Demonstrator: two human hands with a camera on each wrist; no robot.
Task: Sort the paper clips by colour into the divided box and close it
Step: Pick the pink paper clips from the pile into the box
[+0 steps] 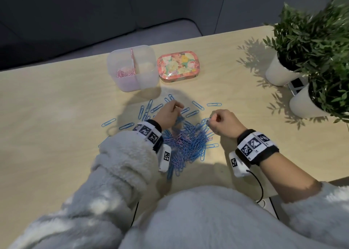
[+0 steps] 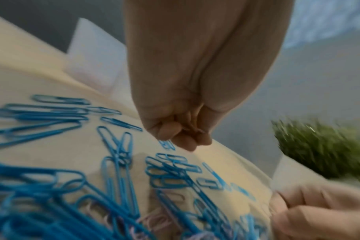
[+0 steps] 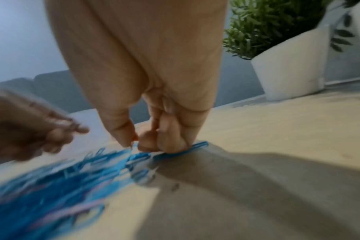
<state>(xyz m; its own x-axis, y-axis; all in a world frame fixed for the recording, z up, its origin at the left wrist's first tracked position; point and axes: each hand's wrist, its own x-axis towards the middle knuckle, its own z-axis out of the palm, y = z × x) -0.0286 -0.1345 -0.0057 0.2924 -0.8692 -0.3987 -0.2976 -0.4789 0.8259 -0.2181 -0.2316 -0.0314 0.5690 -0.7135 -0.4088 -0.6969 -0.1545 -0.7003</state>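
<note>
A pile of blue and pink paper clips point(image 1: 188, 141) lies in front of me, with single blue clips point(image 1: 196, 105) scattered beyond it. The translucent divided box point(image 1: 149, 74) stands open at the back, with pink clips point(image 1: 125, 72) in its left compartment. Its floral lid point(image 1: 178, 66) lies to the right of it. My left hand point(image 1: 177, 107) hovers over the far edge of the pile. Its fingertips point(image 2: 185, 138) are bunched together and no clip shows between them. My right hand point(image 3: 134, 145) is down at the pile's right edge, thumb and finger pinching a blue clip point(image 3: 138, 156).
Two white pots with green plants point(image 1: 279, 72) point(image 1: 306, 105) stand at the right of the wooden table point(image 1: 47, 116). A dark sofa lies beyond the table's far edge. A black cable point(image 1: 260, 188) runs from my right wrist.
</note>
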